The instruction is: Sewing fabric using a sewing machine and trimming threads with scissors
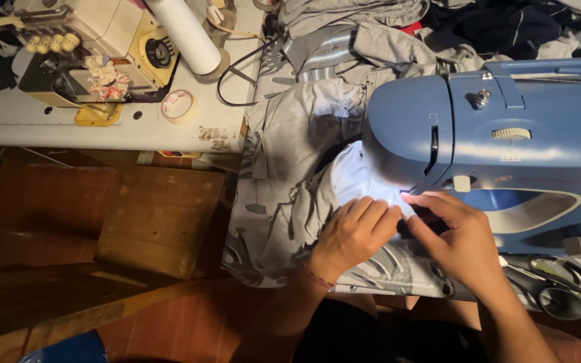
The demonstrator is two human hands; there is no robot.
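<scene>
A blue sewing machine (506, 148) stands on a table covered with a patterned cloth. Grey fabric (304, 134) runs under its lit head. My left hand (354, 232) lies flat on the brightly lit part of the fabric, fingers together, pressing it down just left of the needle area. My right hand (455, 235) sits at the front of the machine, its fingertips pinching the fabric edge beside the needle. The needle itself is hidden by the machine head and my fingers.
A cream overlock machine (95, 54) sits on a white table at upper left, with a white thread cone (186, 33) and a tape roll (178, 105). Scissors (559, 282) lie at lower right. Heaped garments (492, 23) fill the back. A wooden stool (159, 218) stands left.
</scene>
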